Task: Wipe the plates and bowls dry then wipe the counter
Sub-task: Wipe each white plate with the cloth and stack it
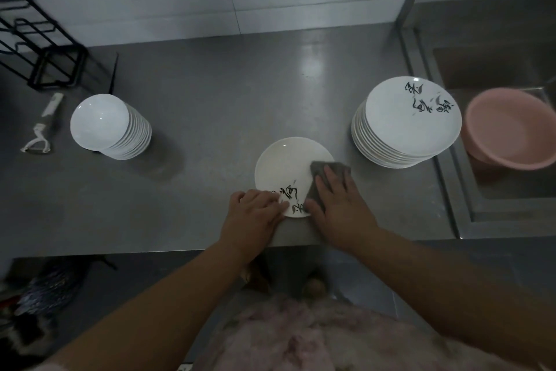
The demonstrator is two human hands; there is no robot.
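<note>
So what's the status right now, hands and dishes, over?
Left hand steadies the single plate at its near rim. Right hand presses the grey cloth flat on it. Plate stack waits right, bowl stack left. Nothing in the way.

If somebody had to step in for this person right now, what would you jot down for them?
Left hand: steadies the near rim of the single plate lying on the counter.
Right hand: flat on the grey cloth, pressing it onto that plate's right side.
Stack of plates: to the right, beside the sink, where a pink basin sits.
Stack of bowls: to the left.
Done: cannot tell which stack is already dry.
Left: finish this plate, any remaining plates and bowls, then wipe the counter.
</note>
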